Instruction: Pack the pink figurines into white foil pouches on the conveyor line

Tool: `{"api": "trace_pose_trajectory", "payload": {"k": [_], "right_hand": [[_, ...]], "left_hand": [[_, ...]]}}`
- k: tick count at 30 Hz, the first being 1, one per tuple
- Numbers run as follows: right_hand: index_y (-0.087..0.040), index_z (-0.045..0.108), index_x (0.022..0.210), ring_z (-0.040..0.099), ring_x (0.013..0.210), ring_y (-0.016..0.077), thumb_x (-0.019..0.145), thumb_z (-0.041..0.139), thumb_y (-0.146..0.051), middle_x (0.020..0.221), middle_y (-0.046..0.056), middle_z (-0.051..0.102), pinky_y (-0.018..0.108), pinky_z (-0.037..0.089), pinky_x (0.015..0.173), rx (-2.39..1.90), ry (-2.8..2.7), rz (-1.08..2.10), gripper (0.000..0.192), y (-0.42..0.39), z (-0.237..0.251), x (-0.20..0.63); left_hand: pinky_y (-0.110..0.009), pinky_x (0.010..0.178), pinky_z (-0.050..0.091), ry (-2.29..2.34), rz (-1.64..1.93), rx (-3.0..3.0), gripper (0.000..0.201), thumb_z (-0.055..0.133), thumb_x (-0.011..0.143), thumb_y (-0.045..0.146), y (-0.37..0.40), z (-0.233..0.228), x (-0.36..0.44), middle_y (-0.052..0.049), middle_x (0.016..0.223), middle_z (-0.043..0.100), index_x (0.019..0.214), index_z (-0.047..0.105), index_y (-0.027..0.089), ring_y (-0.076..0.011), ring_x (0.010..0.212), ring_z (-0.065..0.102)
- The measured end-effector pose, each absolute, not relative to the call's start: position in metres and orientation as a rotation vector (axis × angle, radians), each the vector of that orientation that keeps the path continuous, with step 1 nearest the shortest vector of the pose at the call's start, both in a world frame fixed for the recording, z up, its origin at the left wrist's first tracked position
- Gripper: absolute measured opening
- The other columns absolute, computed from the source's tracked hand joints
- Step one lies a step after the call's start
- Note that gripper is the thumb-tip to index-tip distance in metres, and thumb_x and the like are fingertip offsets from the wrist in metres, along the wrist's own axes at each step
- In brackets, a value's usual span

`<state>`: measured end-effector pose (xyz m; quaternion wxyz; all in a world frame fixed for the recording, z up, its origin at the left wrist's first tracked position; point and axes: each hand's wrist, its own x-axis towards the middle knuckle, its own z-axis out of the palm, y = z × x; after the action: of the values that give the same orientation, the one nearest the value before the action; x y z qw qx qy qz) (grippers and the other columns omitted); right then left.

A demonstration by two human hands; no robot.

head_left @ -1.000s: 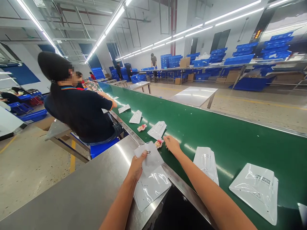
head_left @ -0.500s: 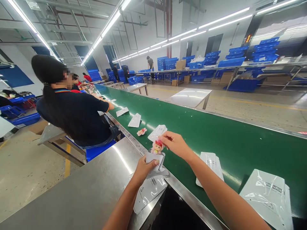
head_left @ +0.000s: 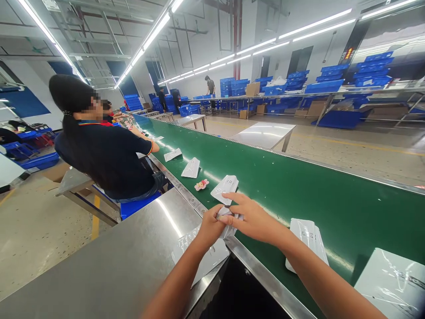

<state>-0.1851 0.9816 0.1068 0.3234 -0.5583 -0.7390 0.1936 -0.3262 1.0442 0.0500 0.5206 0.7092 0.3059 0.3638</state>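
Observation:
A small silvery-white pouch [head_left: 229,231] is held up over the near edge of the green conveyor belt [head_left: 282,177]. My left hand [head_left: 212,227] is closed around its left side. My right hand [head_left: 250,217] has its thumb on the pouch's upper part, with the index finger stretched out above. The pink doll seen earlier is hidden by the pouch or my fingers. Just beyond, another white pouch [head_left: 225,188] lies on the belt, beside a small pink-and-cream doll [head_left: 201,184]. Under my left hand, flat pouches [head_left: 207,261] rest on the steel table.
More pouches [head_left: 191,168] lie farther up the belt. At right are two piles of pouches [head_left: 305,241] [head_left: 395,283]. A seated co-worker [head_left: 106,155] is at the left, beside the steel table [head_left: 116,261]. Blue crates [head_left: 373,71] are stacked at the back.
The doll that stuck out of the pouch mouth is now out of sight. My right hand has moved down from the doll's head onto the pouch. The view has shifted slightly.

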Motion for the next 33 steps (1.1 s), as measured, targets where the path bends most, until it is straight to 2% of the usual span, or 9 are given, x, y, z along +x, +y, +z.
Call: {"api": "trace_pose_trajectory", "payload": {"k": [3, 7, 10, 15, 19, 21, 24, 28, 33], "right_hand": [[-0.019, 0.060, 0.062, 0.049, 0.114, 0.0217, 0.090, 0.041, -0.039, 0.118, 0.005, 0.058, 0.033, 0.040, 0.091, -1.445, -1.974, 0.478, 0.040, 0.972, 0.108, -0.182], [-0.020, 0.050, 0.063, 0.056, 0.069, 0.0147, 0.091, 0.033, -0.045, 0.073, 0.001, 0.060, 0.025, 0.042, 0.062, -1.667, -1.741, 0.398, 0.041, 0.969, 0.099, -0.156], [-0.020, 0.041, 0.060, 0.049, 0.057, 0.0144, 0.088, 0.033, -0.051, 0.059, -0.001, 0.053, 0.025, 0.035, 0.053, -1.991, -1.637, 0.318, 0.043, 0.974, 0.086, -0.116], [-0.020, 0.052, 0.069, 0.058, 0.069, 0.0201, 0.086, 0.033, -0.052, 0.074, 0.004, 0.063, 0.029, 0.040, 0.060, -2.379, -1.580, 0.521, 0.041, 0.985, 0.050, -0.050], [-0.018, 0.056, 0.108, 0.058, 0.092, 0.0292, 0.086, 0.037, -0.048, 0.111, 0.012, 0.059, 0.038, 0.044, 0.070, -2.532, -1.438, 0.140, 0.042, 0.986, 0.034, -0.046], [-0.018, 0.056, 0.111, 0.054, 0.101, 0.0296, 0.087, 0.038, -0.042, 0.119, 0.012, 0.055, 0.041, 0.044, 0.078, -2.372, -1.501, -0.067, 0.039, 0.988, 0.035, -0.068], [-0.019, 0.058, 0.107, 0.052, 0.106, 0.0251, 0.089, 0.039, -0.035, 0.116, 0.009, 0.058, 0.039, 0.042, 0.088, -2.002, -1.707, -0.035, 0.032, 0.995, 0.040, -0.122], [-0.022, 0.050, 0.121, 0.051, 0.109, 0.0211, 0.086, 0.049, -0.037, 0.120, 0.007, 0.056, 0.035, 0.041, 0.090, -1.563, -1.990, 0.287, 0.037, 1.012, 0.040, -0.195], [-0.020, 0.061, 0.084, 0.055, 0.079, 0.0158, 0.089, 0.046, -0.028, 0.080, 0.002, 0.062, 0.026, 0.040, 0.066, -1.399, -2.183, 0.238, 0.018, 1.023, 0.048, -0.236]], "left_hand": [[-0.026, 0.070, 0.043, 0.631, 0.789, 1.791, 0.022, 0.060, 0.075, 0.035, 1.044, 0.051, -0.331, -0.001, 0.081, 0.064, 0.087, 0.064, 0.017, -0.0176, 0.078, 0.056], [-0.033, 0.091, 0.039, 0.683, 0.716, 1.868, 0.046, 0.056, 0.078, 0.040, 1.061, 0.042, -0.367, -0.007, 0.122, 0.055, 0.120, 0.052, 0.021, -0.0235, 0.109, 0.051], [-0.036, 0.089, 0.038, 1.100, 0.665, 2.147, 0.040, 0.058, 0.077, 0.041, 1.073, 0.023, -0.399, -0.007, 0.107, 0.060, 0.111, 0.056, 0.020, -0.0236, 0.102, 0.053], [-0.036, 0.081, 0.036, 1.292, 0.393, 2.475, 0.040, 0.068, 0.067, 0.043, 1.077, -0.009, -0.416, -0.004, 0.096, 0.060, 0.100, 0.059, 0.021, -0.0246, 0.094, 0.053], [-0.032, 0.076, 0.036, 1.214, 0.460, 2.396, 0.018, 0.057, 0.077, 0.037, 1.087, -0.018, -0.414, -0.002, 0.081, 0.061, 0.079, 0.059, 0.020, -0.0212, 0.082, 0.054], [-0.031, 0.076, 0.037, 1.188, 0.516, 2.341, 0.018, 0.051, 0.081, 0.035, 1.092, -0.020, -0.416, -0.002, 0.078, 0.062, 0.076, 0.059, 0.020, -0.0202, 0.079, 0.055], [-0.031, 0.078, 0.038, 1.210, 0.630, 2.264, 0.019, 0.047, 0.084, 0.035, 1.092, -0.020, -0.421, -0.003, 0.084, 0.064, 0.084, 0.060, 0.022, -0.0201, 0.081, 0.056], [-0.030, 0.080, 0.040, 1.221, 0.843, 2.177, 0.016, 0.054, 0.080, 0.035, 1.081, -0.008, -0.424, -0.002, 0.087, 0.064, 0.086, 0.060, 0.022, -0.0201, 0.083, 0.057], [-0.025, 0.067, 0.043, 1.036, 0.665, 1.925, 0.028, 0.063, 0.074, 0.038, 1.067, 0.035, -0.430, 0.000, 0.083, 0.063, 0.096, 0.059, 0.021, -0.0180, 0.076, 0.058]]}}
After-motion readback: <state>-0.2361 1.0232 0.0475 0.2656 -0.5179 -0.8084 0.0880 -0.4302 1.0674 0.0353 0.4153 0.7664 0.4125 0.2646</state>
